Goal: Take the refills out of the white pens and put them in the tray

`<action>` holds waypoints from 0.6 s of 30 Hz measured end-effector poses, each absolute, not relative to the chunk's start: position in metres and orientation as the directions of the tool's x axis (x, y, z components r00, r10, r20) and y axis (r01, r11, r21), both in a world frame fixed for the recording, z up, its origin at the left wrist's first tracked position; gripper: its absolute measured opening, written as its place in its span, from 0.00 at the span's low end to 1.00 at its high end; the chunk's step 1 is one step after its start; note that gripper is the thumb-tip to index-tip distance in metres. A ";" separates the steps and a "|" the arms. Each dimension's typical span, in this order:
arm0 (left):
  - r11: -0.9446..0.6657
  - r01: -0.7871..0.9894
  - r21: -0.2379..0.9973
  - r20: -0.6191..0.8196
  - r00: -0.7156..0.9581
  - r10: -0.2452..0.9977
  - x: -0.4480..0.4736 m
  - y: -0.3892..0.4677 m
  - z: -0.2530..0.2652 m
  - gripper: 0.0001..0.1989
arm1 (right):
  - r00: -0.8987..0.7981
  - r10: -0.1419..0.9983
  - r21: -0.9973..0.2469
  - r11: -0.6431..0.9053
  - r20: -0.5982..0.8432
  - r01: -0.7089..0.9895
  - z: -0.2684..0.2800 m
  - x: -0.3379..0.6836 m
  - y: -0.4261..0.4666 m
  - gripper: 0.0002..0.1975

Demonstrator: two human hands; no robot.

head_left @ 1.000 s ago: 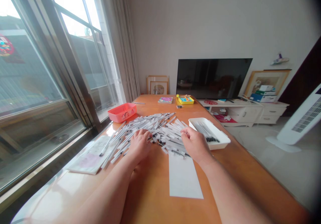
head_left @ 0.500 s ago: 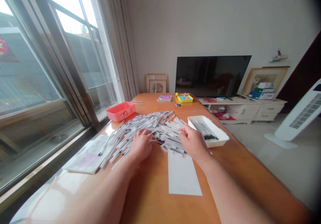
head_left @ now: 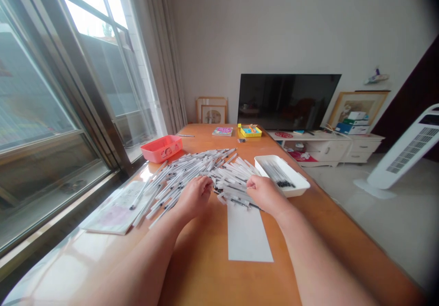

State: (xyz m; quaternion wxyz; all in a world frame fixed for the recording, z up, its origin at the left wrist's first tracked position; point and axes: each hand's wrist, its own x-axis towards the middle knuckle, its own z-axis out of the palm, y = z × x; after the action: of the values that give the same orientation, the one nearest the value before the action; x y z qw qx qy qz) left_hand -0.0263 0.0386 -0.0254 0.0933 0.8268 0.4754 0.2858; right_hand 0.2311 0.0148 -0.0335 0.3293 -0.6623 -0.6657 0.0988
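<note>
On the wooden table, a pile of clear pen barrels (head_left: 185, 173), many with dark ends, spreads to the left of centre. A second heap of whitish plastic tubes (head_left: 236, 178) lies between my hands. My left hand (head_left: 195, 196) has its fingers pinched together beside small black pieces (head_left: 216, 190) at the heap's left edge. Curled at the heap's right side, my right hand (head_left: 265, 194) has thumb and forefinger closed. Whatever either hand grips is too small or hidden to name. Beneath the heap's near edge, a white paper sheet (head_left: 248, 237) sticks out towards me.
A white tray (head_left: 302, 188) of dark-tipped pens stands right of my right hand. The red basket (head_left: 161, 149) is at the back left, a booklet (head_left: 109, 214) at the near left. Farther back lie a colourful book (head_left: 222, 131) and a yellow box (head_left: 251, 132).
My left hand has drawn its fingers together and lifted slightly from the black pieces. My right hand remains by the tubes, its fingers curled lower. The whole view has shifted slightly.
</note>
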 end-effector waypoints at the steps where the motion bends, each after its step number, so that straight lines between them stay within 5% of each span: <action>1: -0.519 0.728 0.448 0.369 0.378 0.849 -0.026 0.038 -0.025 0.07 | 0.099 0.952 -0.555 0.082 0.289 0.828 -0.034 0.234 0.015 0.06; 7: -0.497 0.679 0.540 0.350 0.355 0.867 -0.024 0.035 -0.025 0.07 | 0.074 0.983 -0.550 0.032 0.170 0.834 -0.028 0.244 0.013 0.05; 14: -0.468 0.659 0.588 0.356 0.309 0.882 -0.022 0.037 -0.036 0.10 | -0.007 0.981 -0.491 0.103 0.195 0.865 -0.023 0.236 0.011 0.04; 18: -0.481 0.723 0.496 0.372 0.324 0.870 -0.024 0.039 -0.037 0.10 | -0.016 0.979 -0.481 0.114 0.203 0.869 -0.028 0.233 0.015 0.05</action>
State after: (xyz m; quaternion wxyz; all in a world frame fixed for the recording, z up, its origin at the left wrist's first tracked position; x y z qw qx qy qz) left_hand -0.0240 0.0388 -0.0373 0.1204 0.8048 0.4947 0.3051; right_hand 0.2332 0.0148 -0.0283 0.2474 -0.6562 -0.7042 0.1109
